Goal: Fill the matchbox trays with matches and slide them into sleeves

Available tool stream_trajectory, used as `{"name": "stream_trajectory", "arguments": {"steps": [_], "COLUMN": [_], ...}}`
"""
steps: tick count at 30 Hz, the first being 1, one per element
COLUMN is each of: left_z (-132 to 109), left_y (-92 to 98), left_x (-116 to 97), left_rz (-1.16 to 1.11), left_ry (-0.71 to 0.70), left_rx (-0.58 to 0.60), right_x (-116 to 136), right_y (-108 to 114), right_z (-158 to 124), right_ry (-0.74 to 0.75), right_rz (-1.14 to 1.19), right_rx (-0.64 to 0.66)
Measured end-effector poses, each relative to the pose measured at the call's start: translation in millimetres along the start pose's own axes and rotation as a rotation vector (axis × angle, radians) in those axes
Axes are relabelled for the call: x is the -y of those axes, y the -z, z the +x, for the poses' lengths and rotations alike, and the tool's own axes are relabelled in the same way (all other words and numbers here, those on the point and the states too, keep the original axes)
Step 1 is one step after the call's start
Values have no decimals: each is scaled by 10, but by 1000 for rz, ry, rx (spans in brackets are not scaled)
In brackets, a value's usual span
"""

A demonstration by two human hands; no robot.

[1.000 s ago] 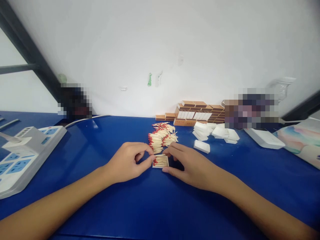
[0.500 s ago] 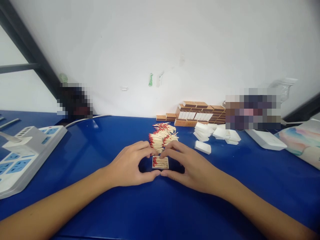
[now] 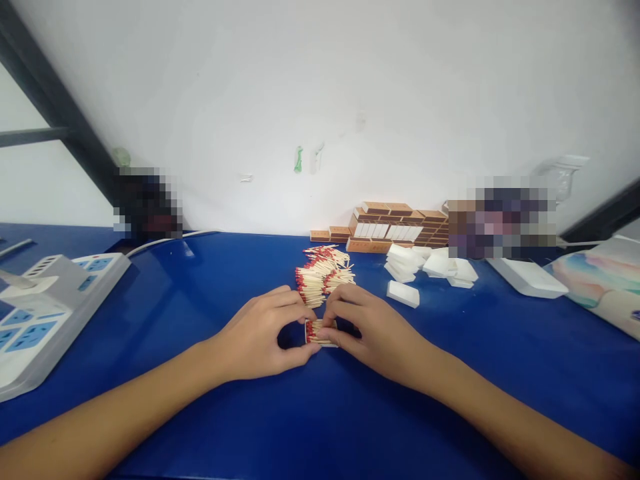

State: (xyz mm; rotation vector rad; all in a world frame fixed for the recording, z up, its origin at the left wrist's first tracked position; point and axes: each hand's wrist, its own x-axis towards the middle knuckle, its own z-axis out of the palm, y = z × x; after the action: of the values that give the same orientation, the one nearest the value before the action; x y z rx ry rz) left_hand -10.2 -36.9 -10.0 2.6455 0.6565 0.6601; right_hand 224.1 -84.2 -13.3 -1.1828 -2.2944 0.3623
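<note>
A small white matchbox tray (image 3: 329,345) lies on the blue table, filled with red-tipped matches (image 3: 313,329) whose heads point left. My left hand (image 3: 263,333) holds the tray at its left end, thumb on the near side and fingers on the far side. My right hand (image 3: 377,327) bends over the tray's right part, with thumb and fingertips pinched on matches inside it. Those fingers hide much of the tray's right half. Just beyond my hands lies a heap of loose matches (image 3: 313,287), some heads red at the left.
Brown matchboxes (image 3: 373,245) are stacked against the wall. White empty-looking trays (image 3: 403,293) lie in a loose pile right of the match heap. A power strip (image 3: 107,280) with a plugged adapter stands at left. A white box (image 3: 530,280) and a colourful patterned item (image 3: 585,273) lie at right.
My right thumb has moved from the tray's near edge up onto the matches, closing toward the fingers. My left hand still holds the tray. The view has shifted slightly.
</note>
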Motion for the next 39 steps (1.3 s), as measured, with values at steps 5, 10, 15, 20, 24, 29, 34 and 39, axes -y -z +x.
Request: {"name": "stream_trajectory", "arguments": {"steps": [5,10,15,20,24,29,34,39], "left_z": [-8,-5,1,11,10,12,3,-4], "left_y": [-7,-6,-2,-1,-2,1,-5,-3], "left_x": [-3,-6,-1,-2,-5,-1,24,42], "left_rz": [0,1,-2,-6,-7,-1,16,9], "left_ry": [-4,0,1,6,5,-1,2,8], "left_rx": [-12,-3,-6,-1,-5,4,15,-2], "right_x": [12,15,22,31,18,15,18,9], "right_y": [1,26,37,40,33,20,54,117], "right_z": [15,6,6,9,13,22,9,0], "right_ry": [-15,-17,-18,-25,-34,-44,-49,-49], "right_rz": [-28,-17,-3,-12,-45,-83,-79,-48], "right_rx": [-14,-5,11,5,5,11,23,29]}}
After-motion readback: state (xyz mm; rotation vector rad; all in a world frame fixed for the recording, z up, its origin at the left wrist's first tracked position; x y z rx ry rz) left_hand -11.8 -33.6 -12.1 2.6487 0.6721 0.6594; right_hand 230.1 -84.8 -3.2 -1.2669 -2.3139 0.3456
